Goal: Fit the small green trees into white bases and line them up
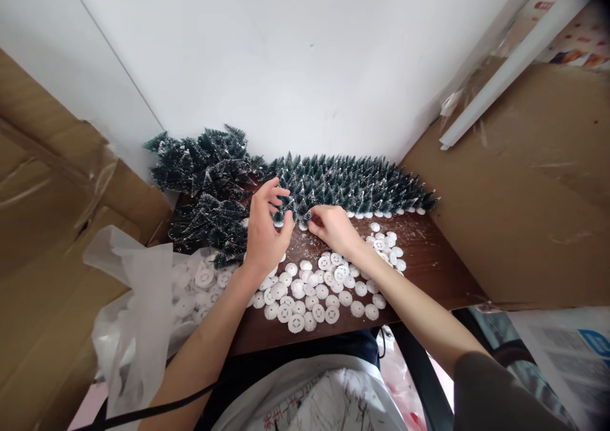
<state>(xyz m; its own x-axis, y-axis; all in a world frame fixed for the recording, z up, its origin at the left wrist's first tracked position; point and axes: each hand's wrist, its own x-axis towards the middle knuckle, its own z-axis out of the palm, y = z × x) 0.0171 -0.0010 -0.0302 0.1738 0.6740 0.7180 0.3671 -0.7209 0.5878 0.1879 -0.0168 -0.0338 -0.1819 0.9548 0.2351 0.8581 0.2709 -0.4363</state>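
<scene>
My right hand (333,229) pinches a miniature snow-tipped Christmas tree (305,217) with a white round base, at the front edge of the upright rows. To its left, my left hand (268,227) is open, thumb and fingers apart, beside the front trees, and nothing shows in its grasp. Packed rows of standing miniature trees (352,183) fill the back of the brown table. Loose trees (204,164) lie in a heap at the left. White round plastic bases (312,289) are scattered between my forearms, some face up and some turned over.
A clear plastic bag (147,316) of more white bases sits at the table's left. Cardboard stands at the left (61,227) and right (515,196). A white wall (295,62) rises behind the trees. White flecks dot the brown table (441,262).
</scene>
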